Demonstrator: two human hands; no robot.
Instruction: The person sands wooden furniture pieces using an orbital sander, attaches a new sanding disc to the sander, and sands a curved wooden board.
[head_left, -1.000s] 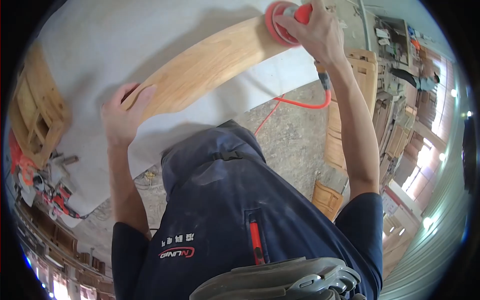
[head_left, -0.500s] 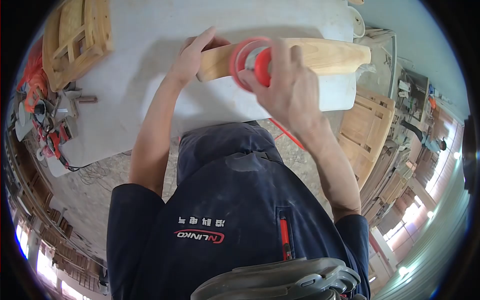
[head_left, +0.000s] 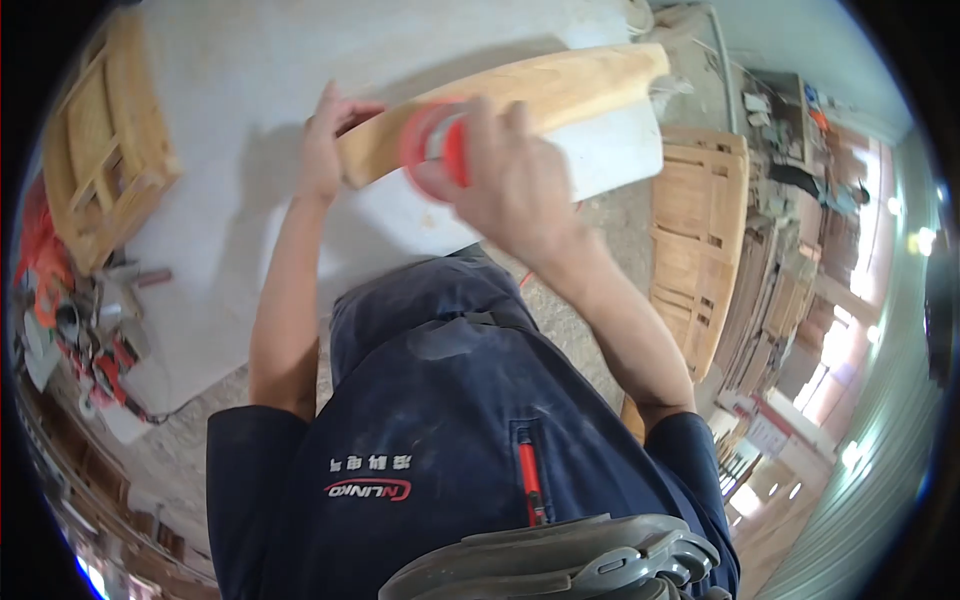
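Note:
A pale, curved wooden board [head_left: 580, 85] stands out over the white tabletop, its narrower end towards me on the left. My left hand [head_left: 324, 145] grips that end, with some fingers hidden behind the wood. In my right hand [head_left: 512, 178] is a red round sander [head_left: 425, 150], its disc against the board's near face by the left end. Motion smears the sander and the right fingers, so the disc's exact contact is hard to see.
The white table [head_left: 220, 300] spreads beneath the work. At far left are a slatted wooden frame [head_left: 110, 140] and a cluster of red-and-black tools [head_left: 105, 370]. A wooden panel [head_left: 700, 240] stands right of the table. Another person [head_left: 840, 192] is in the right background.
The whole scene has shifted left and tilted as my head turned. The board's far end now angles higher. Both hands keep their holds, with the sander still near the left end.

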